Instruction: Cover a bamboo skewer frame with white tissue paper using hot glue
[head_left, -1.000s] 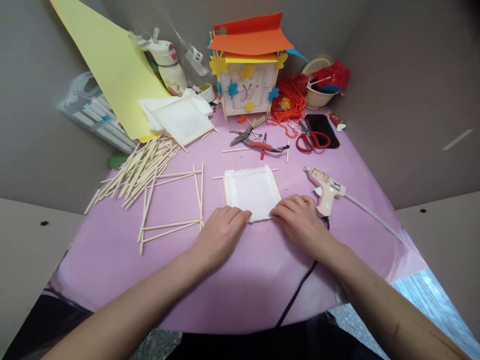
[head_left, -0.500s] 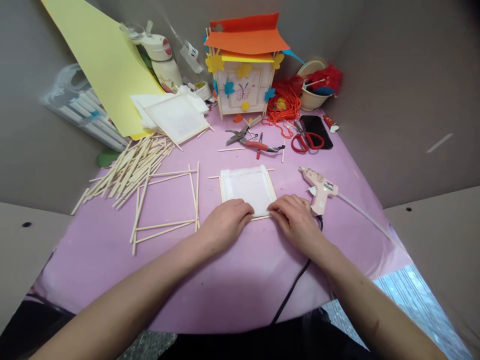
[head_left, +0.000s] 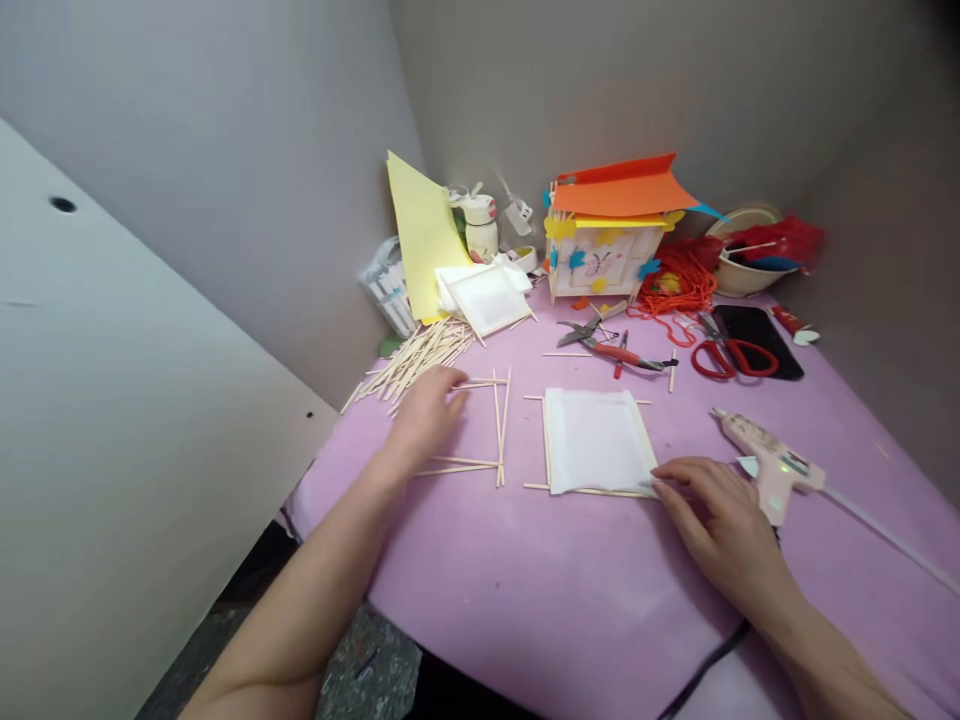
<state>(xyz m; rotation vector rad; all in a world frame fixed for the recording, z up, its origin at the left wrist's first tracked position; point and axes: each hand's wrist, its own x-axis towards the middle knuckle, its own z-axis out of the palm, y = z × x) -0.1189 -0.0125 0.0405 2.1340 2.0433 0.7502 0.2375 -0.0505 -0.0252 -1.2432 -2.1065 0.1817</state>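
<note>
Far left: loose stick pile [head_left: 429, 350]; a white panel [head_left: 491, 300] leans on white sheets, apparently already covered. Left hand [head_left: 426, 415] is over the left part of a bare stick frame [head_left: 500, 466]; its thumb and fingers are apart, no object seen in them, contact with the sticks unclear. No paper on this frame; covering, if intended, is left to do.

Centre: paper-covered frame [head_left: 600, 440] lies flat on the tabletop [head_left: 555, 590], right of the bare one. Sheet spans the opening; a stick shows along the near edge, so that edge seems unfinished. Roughly square, no clear long axis; cross sticks run left-right, ends jutting left at both left corners.

Right: right hand [head_left: 720, 515] has its fingers at the near right corner; cannot tell whether they pinch it. Glue gun [head_left: 772, 465] lies beyond, nozzle pointing far left.
</note>
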